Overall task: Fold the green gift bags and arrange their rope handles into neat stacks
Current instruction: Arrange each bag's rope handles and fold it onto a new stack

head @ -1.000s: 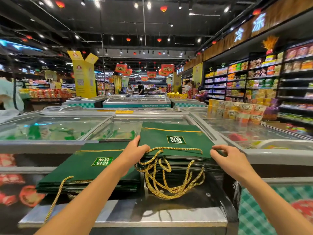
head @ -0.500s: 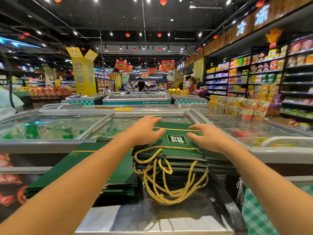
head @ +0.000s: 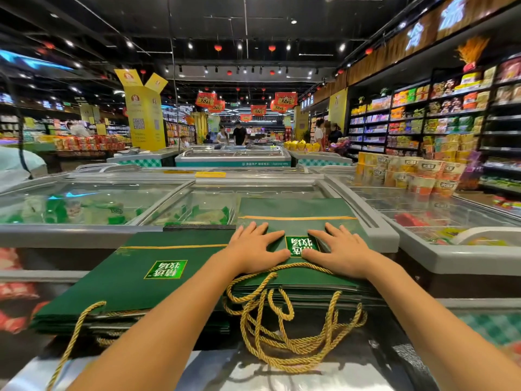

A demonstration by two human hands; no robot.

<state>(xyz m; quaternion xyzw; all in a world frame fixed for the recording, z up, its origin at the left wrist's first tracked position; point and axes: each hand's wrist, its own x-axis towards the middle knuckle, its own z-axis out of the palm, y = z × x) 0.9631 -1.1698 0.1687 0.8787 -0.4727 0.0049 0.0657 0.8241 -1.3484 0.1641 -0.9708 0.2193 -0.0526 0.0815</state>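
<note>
Green gift bags [head: 296, 210] sit pressed flat under your left hand [head: 255, 249] and right hand [head: 342, 251], fingers straight; next, probably tidy the tangled rope handles [head: 282, 328].

Matt green paper bags [head: 296, 210], twisted gold rope handles [head: 296, 342], seemingly glossy glass freezer lids [head: 84, 204].

Bags [head: 296, 210] dk green w/ gold stripe, lt-green label; rope handles [head: 284, 331] gold; freezer side [head: 490, 328] teal-white check.
</note>
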